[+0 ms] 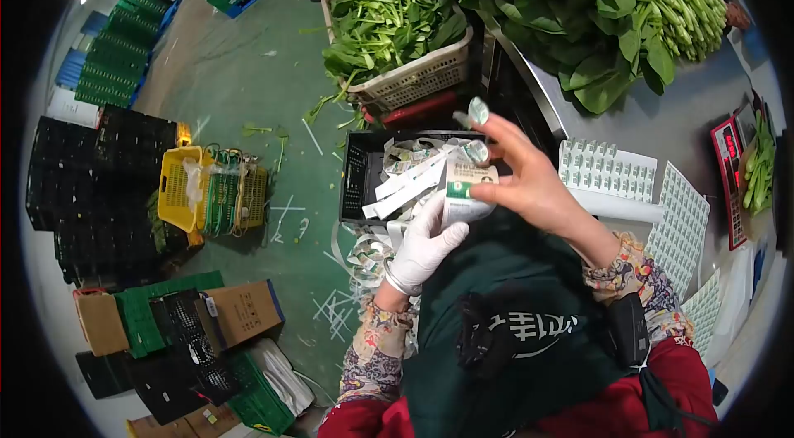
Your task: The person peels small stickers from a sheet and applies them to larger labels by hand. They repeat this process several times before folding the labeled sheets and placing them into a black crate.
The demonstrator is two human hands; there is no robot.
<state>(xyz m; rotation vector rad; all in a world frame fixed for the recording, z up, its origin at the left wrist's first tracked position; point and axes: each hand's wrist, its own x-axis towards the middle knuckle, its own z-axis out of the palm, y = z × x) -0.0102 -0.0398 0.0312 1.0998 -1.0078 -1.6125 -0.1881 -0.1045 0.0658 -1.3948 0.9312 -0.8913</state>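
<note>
My left hand (424, 254), in a white glove, is closed around the lower part of a label roll (459, 208), white with a green printed band. My bare right hand (536, 188) is over the roll's right side, its thumb touching the printed surface. Its fingers are spread, with small round green-and-white stickers (478, 112) on the fingertips. Just behind the roll is a black crate (356, 177) holding white paper strips (411, 187) and curled label backing. More curled backing (368, 256) hangs near my left wrist.
A beige basket (413, 82) of cut greens stands beyond the crate. Leafy bunches (595, 16) lie on the metal table (662, 124) at right, with sticker sheets (608, 172) and a red scale (729, 181). A yellow basket (178, 190) and stacked black crates (116, 190) stand at left.
</note>
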